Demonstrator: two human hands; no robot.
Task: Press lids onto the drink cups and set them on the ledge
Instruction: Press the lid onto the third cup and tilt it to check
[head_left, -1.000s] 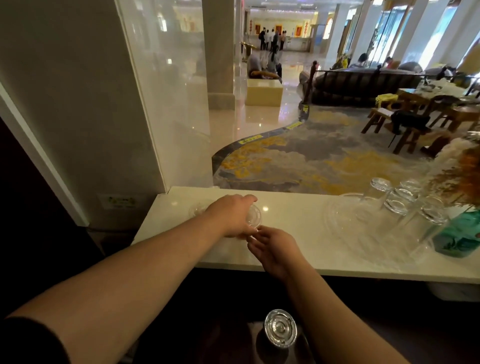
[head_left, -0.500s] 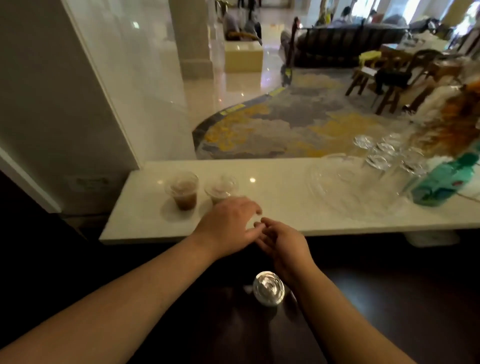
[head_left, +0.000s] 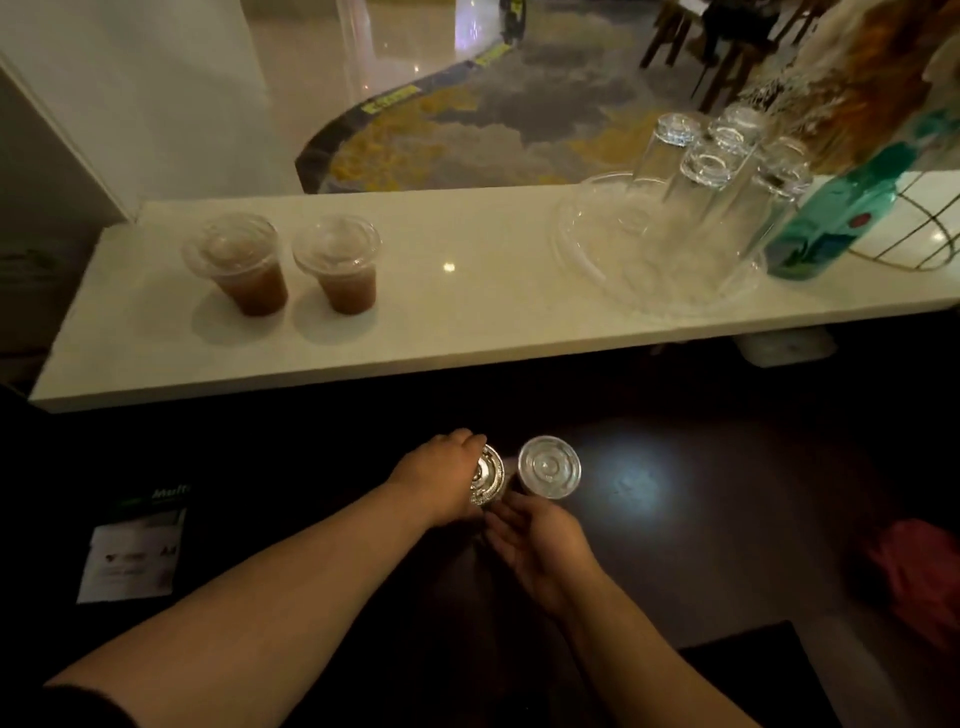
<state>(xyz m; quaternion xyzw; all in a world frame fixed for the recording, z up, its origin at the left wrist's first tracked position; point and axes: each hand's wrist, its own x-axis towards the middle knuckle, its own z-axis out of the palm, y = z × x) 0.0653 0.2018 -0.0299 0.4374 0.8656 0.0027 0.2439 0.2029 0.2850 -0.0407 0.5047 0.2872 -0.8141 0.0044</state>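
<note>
Below the ledge's (head_left: 467, 332) near edge, left hand (head_left: 441, 480) clamps a lidded cup (head_left: 488, 480), right hand (head_left: 540, 545) open beside; thin plastic flexes, so grip its rim.

The left hand (head_left: 441, 478) covers the near-left part of a lidded cup (head_left: 488, 480), and darkness swallows the cup's body below the lid. Beside it, a second lidded cup (head_left: 549, 466) shows only its clear top; its contents cannot be made out. The right hand (head_left: 540, 545) has its fingertips tucked under the left hand, so any grip is unclear. The dark desk (head_left: 727, 519) loses its edges in shadow. Print on the paper sheet (head_left: 132, 558) is too small to read. A red object (head_left: 919, 577) at right is blurred and cut off by the frame's edge.
</note>
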